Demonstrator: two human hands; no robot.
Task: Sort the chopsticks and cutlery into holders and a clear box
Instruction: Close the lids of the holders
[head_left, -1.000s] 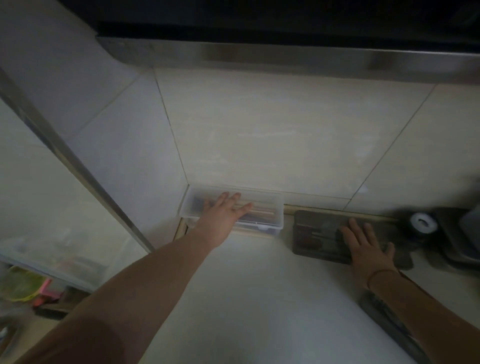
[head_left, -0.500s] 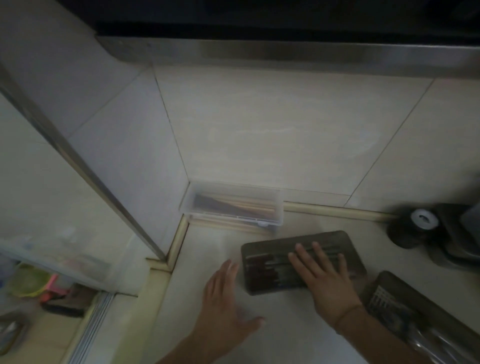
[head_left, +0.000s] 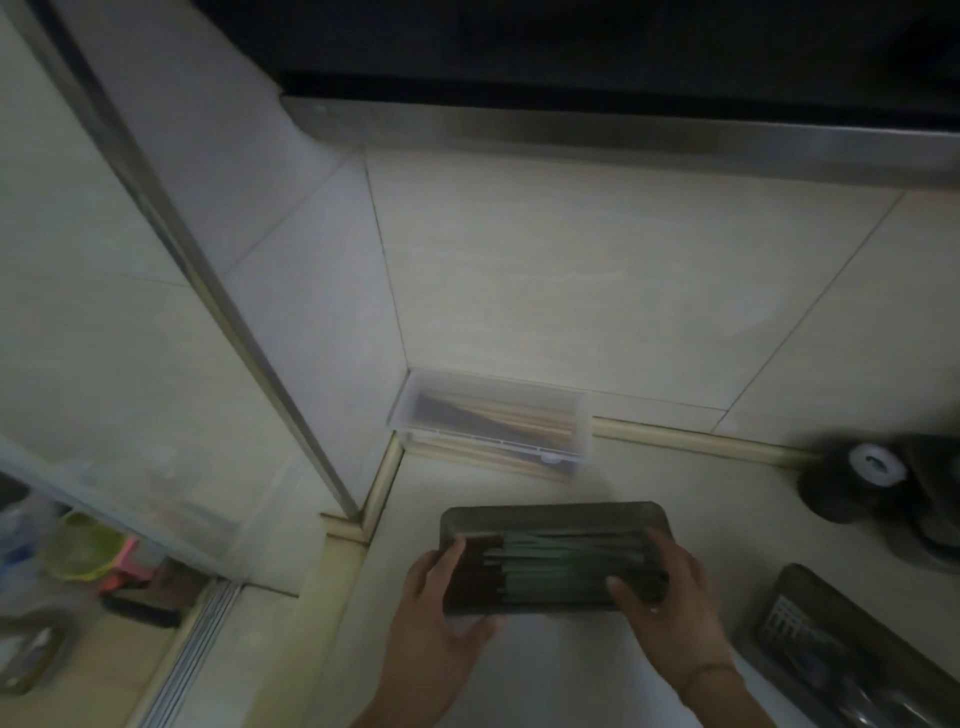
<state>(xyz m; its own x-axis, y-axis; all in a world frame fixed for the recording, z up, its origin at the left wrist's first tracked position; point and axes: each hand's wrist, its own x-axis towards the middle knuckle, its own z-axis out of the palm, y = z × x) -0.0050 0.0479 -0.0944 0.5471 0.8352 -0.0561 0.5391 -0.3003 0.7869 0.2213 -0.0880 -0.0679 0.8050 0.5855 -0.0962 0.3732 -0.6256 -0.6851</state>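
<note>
Left hand and right hand gripping ends of dark rectangular lidded chopstick holder above pale desk; risk of slipping, chopsticks spilling if tilted.

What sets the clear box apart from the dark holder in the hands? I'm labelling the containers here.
The clear box is see-through and pale; the dark holder is smoky brown. The clear box sits in the corner against the wall, untouched; the dark holder is nearer, gripped at its ends by the left hand and right hand. The clear box holds pale wooden sticks; the dark holder holds greenish ones with dark ends. Both are long, shallow and rectangular.
</note>
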